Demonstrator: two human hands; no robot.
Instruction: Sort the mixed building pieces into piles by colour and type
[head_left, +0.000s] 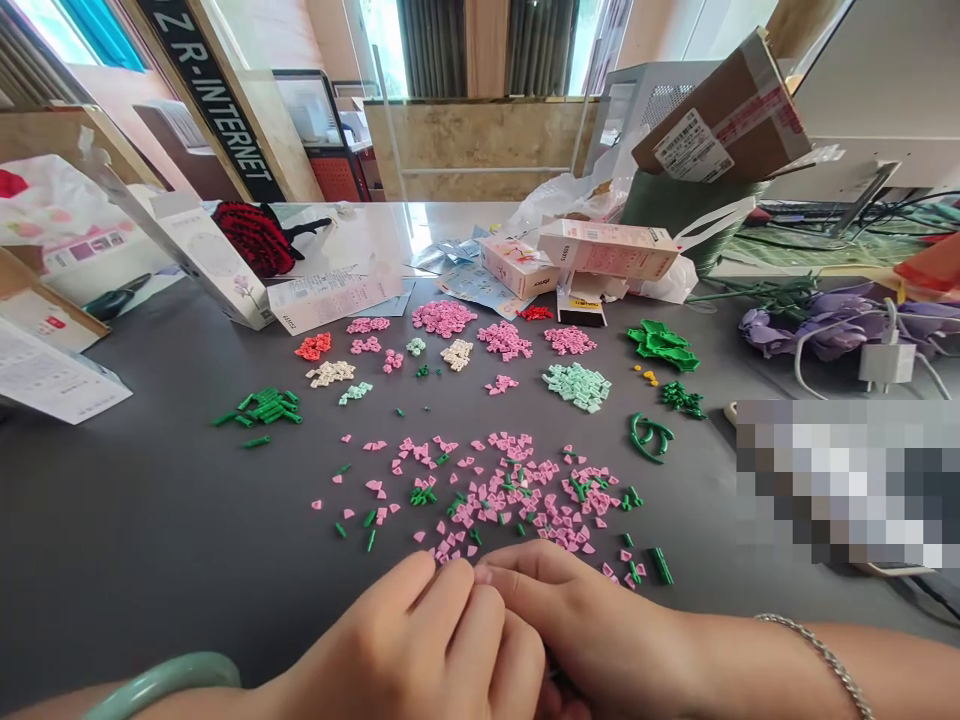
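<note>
My left hand (420, 640) is closed, its fingers curled, at the front edge of the view. My right hand (600, 620) meets it, thumb and forefinger pressed together against the left fingers. Whatever they hold, if anything, is hidden behind the knuckles. Just beyond the hands lies a loose spread of small pink toy building pieces (491, 495), with green bits mixed in. A green stem piece (661, 566) lies right of my right hand. Farther back are sorted piles: green tube pieces (268, 408), mint pieces (577, 387), pink pieces (444, 318) and green leaf pieces (663, 345).
Opened boxes (607, 248) and plastic bags crowd the back of the dark table (150, 540). A white box (202, 255) leans at the left. Purple flowers (832, 325), a white charger (887, 365) and a blurred-out device (847, 490) lie at the right.
</note>
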